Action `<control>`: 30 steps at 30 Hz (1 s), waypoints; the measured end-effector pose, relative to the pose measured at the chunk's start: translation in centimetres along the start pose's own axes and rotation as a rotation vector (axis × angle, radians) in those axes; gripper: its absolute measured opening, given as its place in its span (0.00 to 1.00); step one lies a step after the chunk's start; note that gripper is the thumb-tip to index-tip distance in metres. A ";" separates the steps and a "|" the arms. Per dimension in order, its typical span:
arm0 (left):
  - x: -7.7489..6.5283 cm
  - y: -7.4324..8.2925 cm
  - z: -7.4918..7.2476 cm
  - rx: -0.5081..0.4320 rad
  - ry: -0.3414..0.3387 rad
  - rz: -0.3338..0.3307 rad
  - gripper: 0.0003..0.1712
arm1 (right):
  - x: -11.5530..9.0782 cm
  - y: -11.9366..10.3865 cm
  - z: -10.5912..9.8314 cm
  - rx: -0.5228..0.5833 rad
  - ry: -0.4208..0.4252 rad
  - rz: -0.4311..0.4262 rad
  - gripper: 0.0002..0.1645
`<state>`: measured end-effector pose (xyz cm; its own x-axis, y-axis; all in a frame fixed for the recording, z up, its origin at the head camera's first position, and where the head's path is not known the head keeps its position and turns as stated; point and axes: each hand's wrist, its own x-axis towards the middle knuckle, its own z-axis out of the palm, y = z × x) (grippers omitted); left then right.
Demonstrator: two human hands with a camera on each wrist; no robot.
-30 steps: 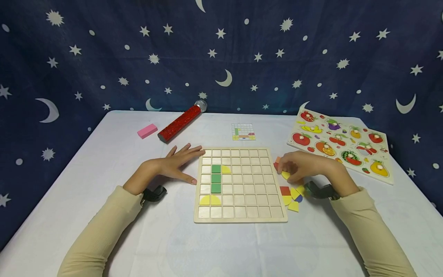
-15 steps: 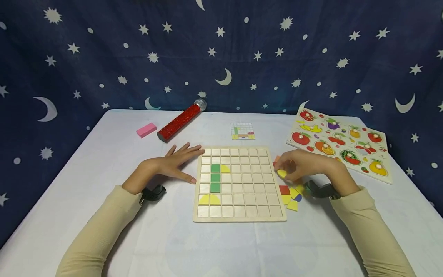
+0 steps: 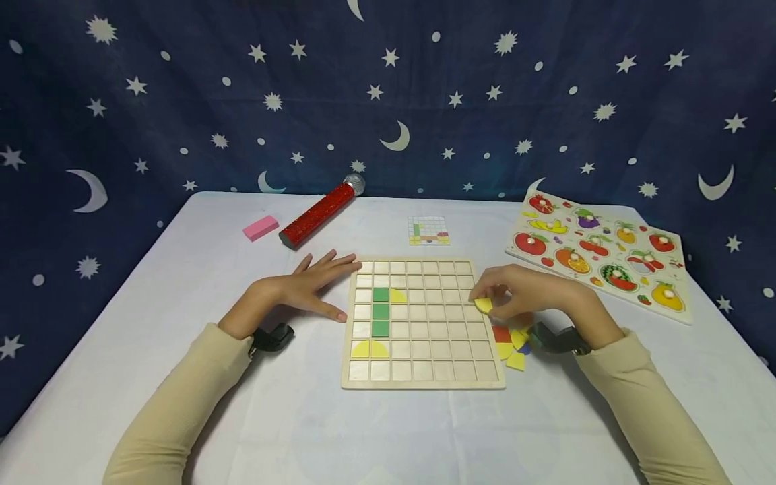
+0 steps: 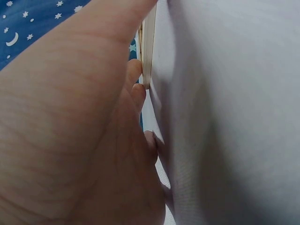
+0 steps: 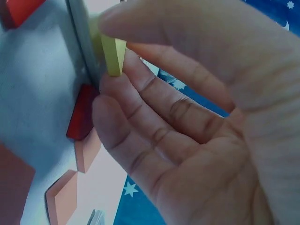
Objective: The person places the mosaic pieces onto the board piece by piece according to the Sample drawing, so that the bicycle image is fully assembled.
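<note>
A pale wooden grid board (image 3: pixel 423 385) lies flat on the table, with several green squares (image 3: pixel 380 312) and yellow rounded tiles (image 3: pixel 370 349) set in its cells. My left hand (image 3: pixel 306 289) lies spread at the board's left edge, its fingertips touching the rim. Over the board's right edge, my right hand (image 3: pixel 515 291) pinches a yellow tile (image 3: pixel 483 305) between thumb and fingers. The right wrist view shows that yellow tile (image 5: pixel 114 58) edge-on. Beside the board's lower right lie loose tiles (image 3: pixel 515 362), partly overlapping; red and orange ones show beneath my right hand in the right wrist view.
Behind the board lies a small printed grid card (image 3: pixel 428 230). A red glittery microphone (image 3: pixel 318 214) and a pink block (image 3: pixel 261 228) lie at the back left. A fruit peg puzzle (image 3: pixel 597 252) occupies the back right. A dark starry cloth (image 3: pixel 339 87) hangs behind the table.
My right hand has moved left with the yellow tile, from the loose tiles to over the board's right edge. My left hand keeps its place on the board's left edge.
</note>
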<state>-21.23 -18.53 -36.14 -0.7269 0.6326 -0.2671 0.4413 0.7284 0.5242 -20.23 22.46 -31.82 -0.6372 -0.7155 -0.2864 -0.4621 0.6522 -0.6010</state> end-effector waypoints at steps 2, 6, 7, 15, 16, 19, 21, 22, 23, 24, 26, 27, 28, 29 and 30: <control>0.1 0.1 0.0 -0.003 -0.002 0.002 0.59 | 0.0 -0.2 0.1 0.003 -0.008 0.002 0.19; 0.1 0.2 0.0 0.001 -0.008 -0.004 0.59 | 0.1 -0.6 0.4 -0.012 -0.014 -0.047 0.18; 0.1 0.3 0.0 0.002 -0.009 -0.010 0.59 | 0.2 -0.8 0.4 -0.014 -0.015 -0.065 0.18; -0.2 0.2 0.0 -0.006 -0.013 -0.009 0.59 | 1.6 -1.9 1.2 -0.025 -0.058 -0.120 0.16; -0.2 0.2 0.0 -0.007 -0.015 -0.006 0.59 | 1.8 -2.0 1.4 -0.031 -0.064 -0.123 0.16; -0.1 0.3 0.1 -0.007 -0.022 -0.005 0.59 | 2.3 -2.5 1.9 -0.036 -0.079 -0.167 0.17; -0.1 0.3 0.2 -0.006 -0.024 -0.005 0.59 | 2.7 -2.9 2.2 -0.035 -0.090 -0.197 0.17; 0.0 0.3 0.2 -0.004 -0.025 -0.005 0.59 | 2.8 -3.1 2.4 -0.033 -0.095 -0.214 0.17; 0.0 0.3 0.2 -0.004 -0.026 -0.004 0.59 | 3.0 -3.3 2.5 -0.033 -0.100 -0.230 0.17; 0.0 0.2 0.3 -0.003 -0.026 -0.004 0.59 | 3.1 -3.6 2.6 -0.035 -0.104 -0.244 0.16; 0.0 0.3 0.2 -0.001 -0.024 -0.010 0.59 | 3.5 -4.1 2.8 -0.032 -0.111 -0.279 0.16; -0.1 0.3 0.1 0.000 -0.021 -0.013 0.59 | 3.7 -4.4 2.9 -0.030 -0.114 -0.298 0.16; -0.1 0.4 0.1 -0.001 -0.019 -0.017 0.59 | 3.9 -4.6 3.0 -0.028 -0.117 -0.312 0.16; -0.2 0.4 0.0 0.000 -0.017 -0.019 0.59 | 4.0 -5.0 3.1 -0.029 -0.123 -0.322 0.16; -0.2 0.4 -0.1 0.001 -0.015 -0.023 0.59 | 4.2 -5.2 3.2 -0.030 -0.128 -0.335 0.16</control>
<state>-20.89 -18.39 -35.81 -0.7290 0.6197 -0.2907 0.4250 0.7427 0.5174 -18.55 15.25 -32.26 -0.3655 -0.9152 -0.1696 -0.6512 0.3816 -0.6560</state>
